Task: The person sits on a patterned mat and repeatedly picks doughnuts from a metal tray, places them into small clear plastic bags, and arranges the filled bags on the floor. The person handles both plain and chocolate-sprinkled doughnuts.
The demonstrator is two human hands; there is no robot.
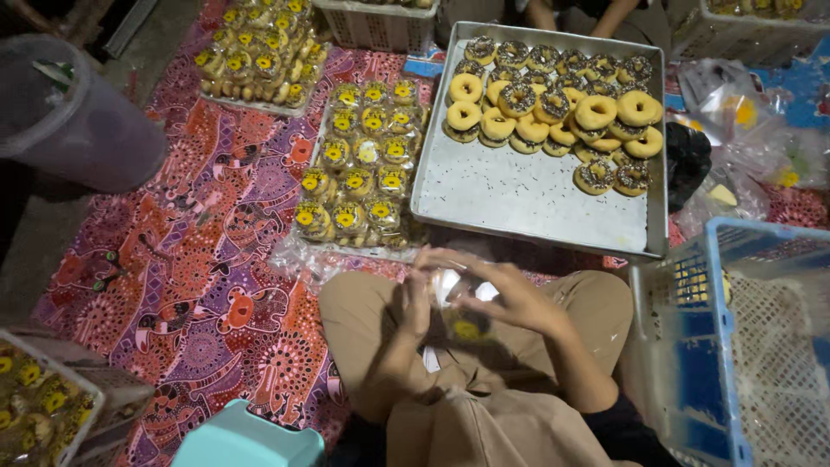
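Pinching a clear plastic donut bag (454, 290) over the lap, left hand (417, 298) and right hand (510, 298) fingers clamped on it, wrapped donuts (363, 164) piling up far-left, metal tray (519, 195) roughly half emptied, loose donuts (553, 108) waiting.

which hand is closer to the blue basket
Right. The right hand is on the side of the lap toward the blue basket, though not touching it. The left hand is farther off, on the other side of the clear plastic bag both hands hold.
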